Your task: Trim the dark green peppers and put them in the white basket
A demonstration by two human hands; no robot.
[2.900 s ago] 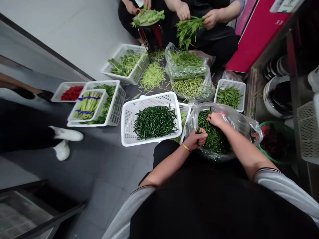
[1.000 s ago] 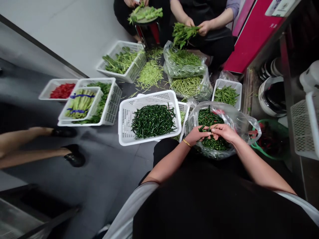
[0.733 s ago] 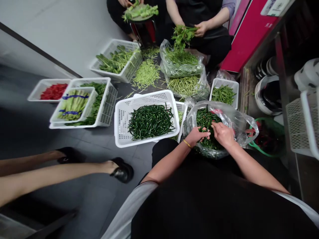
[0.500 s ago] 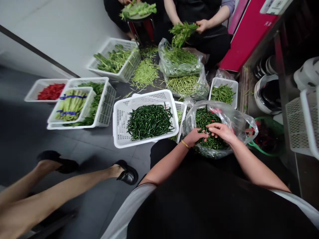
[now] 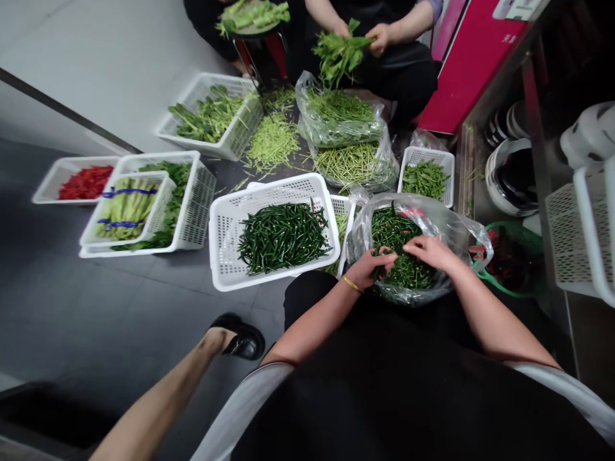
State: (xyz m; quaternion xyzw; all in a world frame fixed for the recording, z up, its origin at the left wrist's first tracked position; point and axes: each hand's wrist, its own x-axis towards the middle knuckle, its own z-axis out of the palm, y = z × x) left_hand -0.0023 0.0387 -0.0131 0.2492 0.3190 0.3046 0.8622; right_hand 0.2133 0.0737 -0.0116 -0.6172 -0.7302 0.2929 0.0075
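Note:
A clear plastic bag (image 5: 451, 224) full of thin green chillies (image 5: 408, 272) stands between my knees. Over its left side, my left hand (image 5: 372, 266) is closed around a few green chillies, their dark ends showing beside the fingers. My right hand (image 5: 430, 251) hovers over the bag's middle, thumb and fingertips pinched together; whatever they hold is too small to make out. A small gap separates the two hands. Left of the bag, a white perforated basket (image 5: 223, 256) holds a heap of dark green chillies (image 5: 283, 237).
Behind the bag are a small basket of green pods (image 5: 425, 179) and a bag of green stems (image 5: 348, 163). Across from me a person's hands (image 5: 379, 40) hold leafy greens. White baskets (image 5: 192, 211) stand left; a green basket (image 5: 516, 291) is right. A passer-by's leg (image 5: 163, 384) is lower left.
My hands have moved apart; the right fingers have come away from the left hand. The passer-by has moved, with one leg now in view. The co-worker's greens have shifted.

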